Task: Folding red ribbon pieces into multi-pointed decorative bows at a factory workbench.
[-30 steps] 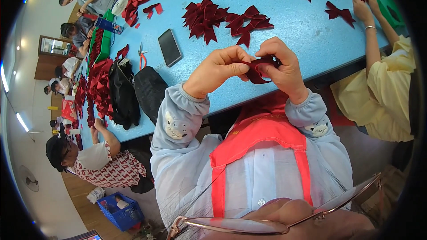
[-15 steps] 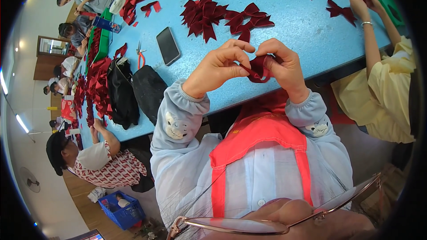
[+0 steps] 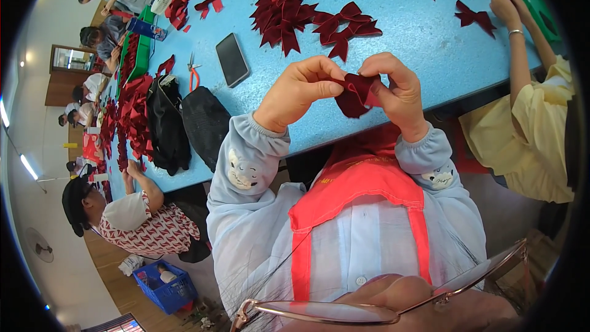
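Between my two hands, above the table's near edge, is a dark red velvet ribbon (image 3: pixel 353 99), folded over on itself. My left hand (image 3: pixel 301 89) pinches its upper left part between thumb and fingertips. On the other side, my right hand (image 3: pixel 396 89) grips the ribbon with thumb and bent fingers. Just beyond my hands lie a heap of dark red velvet bows (image 3: pixel 281 19) and a smaller group of bows (image 3: pixel 345 27). A single bow (image 3: pixel 474 18) lies to the right.
Left of my hands lie a phone (image 3: pixel 233 60), orange-handled pliers (image 3: pixel 194 77) and black bags (image 3: pixel 206 124) on the blue table (image 3: pixel 418 55). A green tray (image 3: pixel 142 58) and red ribbons (image 3: pixel 132 117) are farther left. A co-worker in yellow (image 3: pixel 516 129) sits at right.
The ribbon has gone from an open loop to a flatter fold between my fingers. My left fingers have closed in on it. The co-worker's hands at right have shifted slightly.
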A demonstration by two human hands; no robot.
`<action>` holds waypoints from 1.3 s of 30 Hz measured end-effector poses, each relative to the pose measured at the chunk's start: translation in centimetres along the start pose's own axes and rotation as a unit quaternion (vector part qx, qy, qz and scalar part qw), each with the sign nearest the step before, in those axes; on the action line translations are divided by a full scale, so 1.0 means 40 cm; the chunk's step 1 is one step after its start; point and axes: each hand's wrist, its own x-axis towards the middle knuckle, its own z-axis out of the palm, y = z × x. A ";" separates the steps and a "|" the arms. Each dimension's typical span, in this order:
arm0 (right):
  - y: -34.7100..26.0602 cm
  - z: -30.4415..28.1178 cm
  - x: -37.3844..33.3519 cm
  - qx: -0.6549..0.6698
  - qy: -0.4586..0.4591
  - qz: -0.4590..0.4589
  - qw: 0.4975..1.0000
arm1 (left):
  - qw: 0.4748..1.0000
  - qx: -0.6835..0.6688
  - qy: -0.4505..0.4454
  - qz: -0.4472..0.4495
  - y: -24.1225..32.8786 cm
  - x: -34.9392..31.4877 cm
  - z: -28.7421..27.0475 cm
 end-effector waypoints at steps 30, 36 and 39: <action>-0.020 0.036 0.001 -0.009 0.006 0.092 0.996 | 0.995 0.011 0.100 -0.001 -0.059 -0.013 0.003; -0.004 0.046 0.001 -0.006 -0.010 0.091 0.996 | 0.978 -0.177 0.104 -0.027 -0.077 -0.021 0.002; 0.011 0.042 -0.002 -0.016 -0.021 0.078 0.997 | 0.972 -0.202 0.117 -0.016 -0.082 -0.019 0.001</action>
